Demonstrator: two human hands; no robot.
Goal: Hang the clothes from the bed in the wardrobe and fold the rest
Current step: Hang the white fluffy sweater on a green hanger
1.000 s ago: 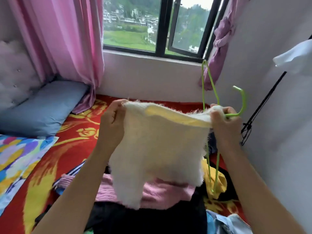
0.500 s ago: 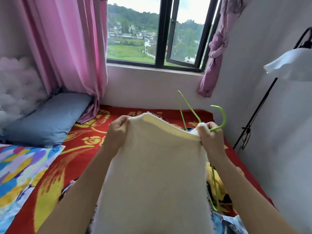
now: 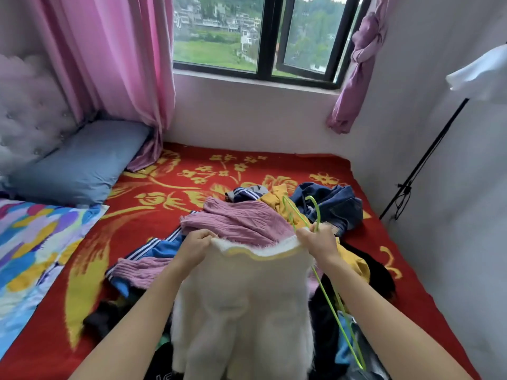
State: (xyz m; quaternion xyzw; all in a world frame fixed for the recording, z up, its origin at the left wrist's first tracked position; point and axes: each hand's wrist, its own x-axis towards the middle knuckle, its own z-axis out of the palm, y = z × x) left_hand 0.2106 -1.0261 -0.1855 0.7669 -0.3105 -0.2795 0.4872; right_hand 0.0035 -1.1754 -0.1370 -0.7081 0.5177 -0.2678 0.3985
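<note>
Our left hand [image 3: 196, 244] pinches the sweater [image 3: 244, 311] edge; our right hand [image 3: 318, 239] grips edge plus hanger [image 3: 316, 211]; we should spread the opening wide, then slide the hanger inside.

A bedroom in a home. A bed [image 3: 192, 171] with a red, yellow-flowered blanket fills the floor, a blue pillow [image 3: 79, 160] and tufted headboard [image 3: 24, 116] at far left. Pink curtains [image 3: 115, 56] frame a window [image 3: 263, 37] on the far wall, looking onto hillside houses. A heap of clothes [image 3: 247, 218] lies on the bed, a lamp [image 3: 480, 75] at right.
</note>
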